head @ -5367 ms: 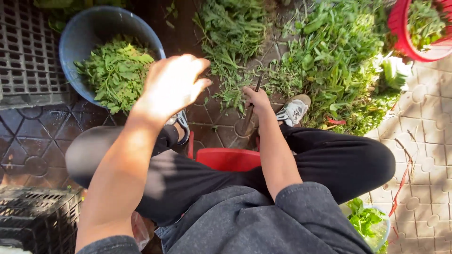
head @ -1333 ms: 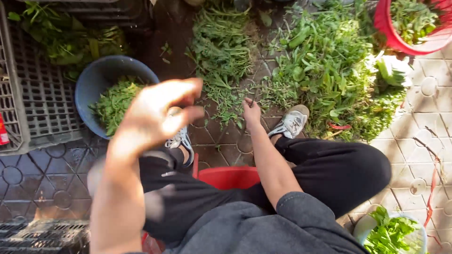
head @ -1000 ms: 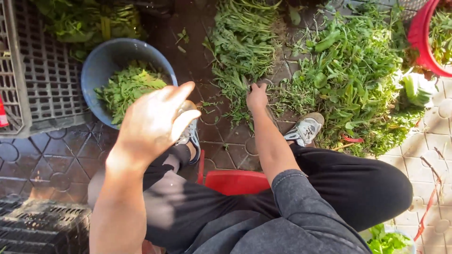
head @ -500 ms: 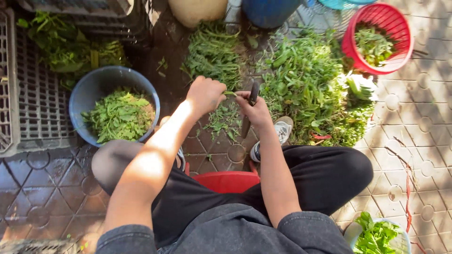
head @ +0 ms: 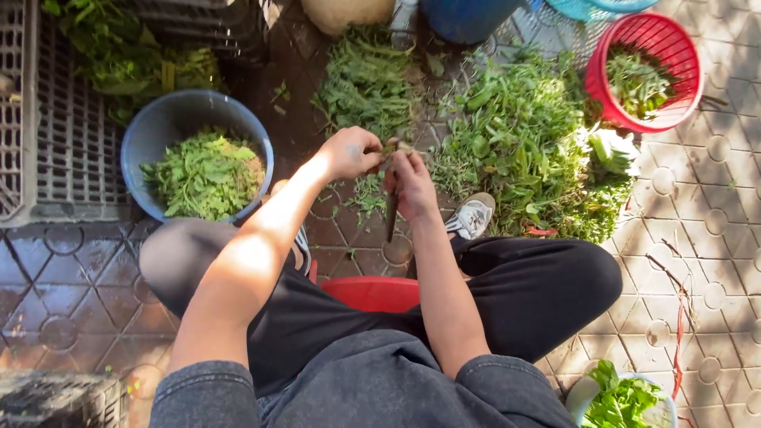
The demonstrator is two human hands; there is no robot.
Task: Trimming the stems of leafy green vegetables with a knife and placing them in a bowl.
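My left hand (head: 349,153) and my right hand (head: 410,181) meet above the paved ground, both closed on a small bunch of green stems (head: 391,147). My right hand also grips a dark knife (head: 391,219) whose blade points down toward me. Trimmed leaf bits (head: 365,195) lie on the tiles just under my hands. A blue basin (head: 155,127) holding picked green leaves (head: 204,173) sits to the left of my left arm. A big heap of leafy greens (head: 525,149) lies to the right of my hands.
I sit on a low red stool (head: 370,292), knees apart. A second pile of greens (head: 364,77) lies ahead. A red basket (head: 668,35) with greens stands far right, grey crates (head: 57,150) at left, and a white bowl (head: 581,392) of leaves near my right knee.
My left hand came down from near the camera and joined my right hand at the stems. The knife, held upright before, now points downward.
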